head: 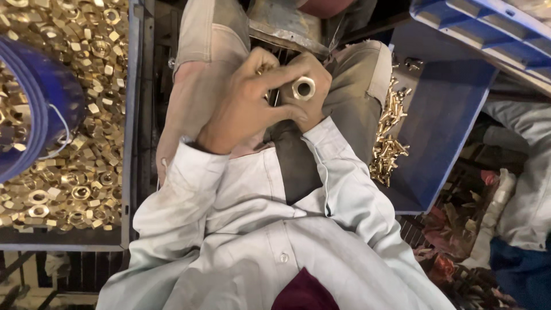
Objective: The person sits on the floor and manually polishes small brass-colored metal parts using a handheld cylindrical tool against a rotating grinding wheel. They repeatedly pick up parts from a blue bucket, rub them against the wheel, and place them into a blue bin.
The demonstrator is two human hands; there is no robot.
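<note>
Head view: both hands [270, 97] clasp a ribbed brass fitting [303, 88].

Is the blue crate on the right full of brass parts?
No, the blue crate holds only a thin strip of brass parts along its left edge; most of its floor is bare.

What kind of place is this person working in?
Probably a small hardware or metal-fittings workshop. A tray of brass hex nuts sits on one side, a blue crate with brass bolts on the other, and both hands hold a threaded metal fitting.
</note>
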